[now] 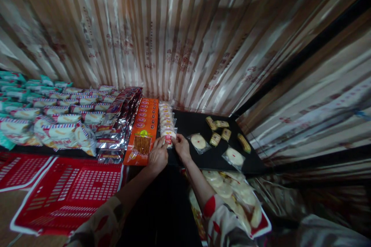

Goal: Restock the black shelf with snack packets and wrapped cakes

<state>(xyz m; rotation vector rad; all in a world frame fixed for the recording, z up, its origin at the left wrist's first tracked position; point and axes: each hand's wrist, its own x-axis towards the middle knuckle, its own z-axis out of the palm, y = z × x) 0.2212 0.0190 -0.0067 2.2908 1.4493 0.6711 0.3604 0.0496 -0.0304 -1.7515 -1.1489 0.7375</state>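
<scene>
My left hand [158, 156] and my right hand [181, 146] both pinch the front packet of a row of clear-wrapped round white cakes [167, 120] lined up on a black shelf [199, 123]. The held packet [168, 137] has a small red label and stands at the near end of the row. An orange row of snack packets [143, 131] lies just left of my left hand. My sleeves are pale with red spots.
Silver-red packets [118, 123] and white striped packets [63, 119] fill the shelf to the left. Loose round cakes [198, 141] and small yellow packets [220, 131] lie to the right. A red basket with more cakes [232, 197] sits below; flat red baskets [69, 193] lie lower left.
</scene>
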